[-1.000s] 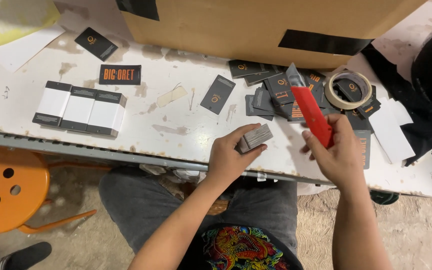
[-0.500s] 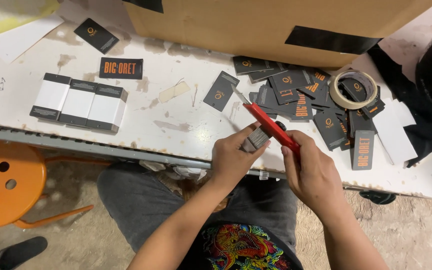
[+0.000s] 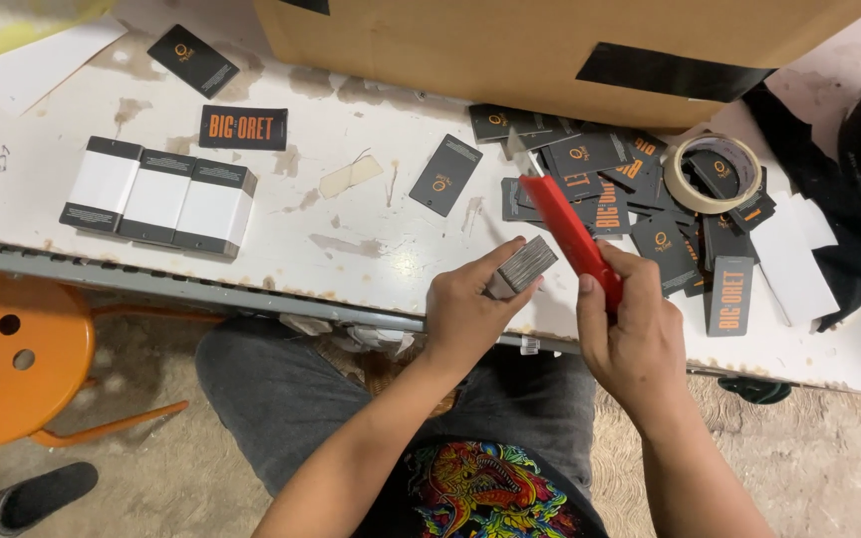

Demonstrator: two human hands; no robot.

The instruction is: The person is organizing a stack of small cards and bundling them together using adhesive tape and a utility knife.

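My left hand (image 3: 465, 314) grips a small stack of dark cards (image 3: 520, 267) by its edges, just above the front edge of the white table (image 3: 371, 249). My right hand (image 3: 635, 329) is closed around a red utility knife (image 3: 570, 234), whose tip points up and left, close beside the stack. A loose heap of black tags with orange print (image 3: 640, 214) lies right behind the knife. One single black tag (image 3: 445, 174) lies apart to its left.
Three white-and-black banded card bundles (image 3: 159, 196) sit at the table's left. A roll of tape (image 3: 717, 171) rests on the tag heap. A large cardboard box (image 3: 510, 45) stands at the back. An orange stool (image 3: 12, 359) is at lower left, and a dark sandal (image 3: 37, 495) lies on the floor.
My right hand swung the red knife down toward the card stack, then tilted it back up a little. The left hand holding the stack stayed almost still.
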